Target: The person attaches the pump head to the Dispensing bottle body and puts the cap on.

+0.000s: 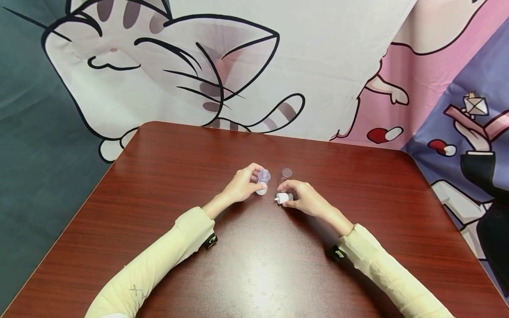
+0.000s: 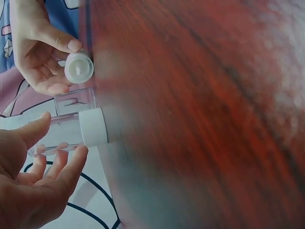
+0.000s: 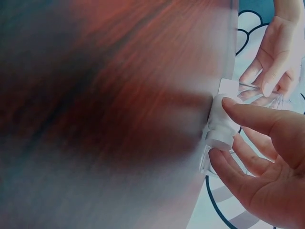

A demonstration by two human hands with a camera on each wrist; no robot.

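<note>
My left hand (image 1: 241,184) holds a clear bottle (image 1: 263,176) between thumb and fingers. The bottle's white cap (image 2: 93,127) is at its lower end, against the table. To the right, my right hand (image 1: 309,199) pinches a small white capped piece (image 1: 283,198) with a narrow tip pointing left, lying on its side. In the right wrist view the thumb rests on this white piece (image 3: 222,117) and a fingertip is at its smaller end. Just behind the right fingers stands a small clear container (image 1: 286,173) with a greyish top.
The reddish-brown wooden table (image 1: 179,159) extends around both hands. Behind its far edge hangs a cloth (image 1: 326,57) printed with a cartoon cat and other figures. Dark bands (image 1: 210,240) are at both sleeve cuffs.
</note>
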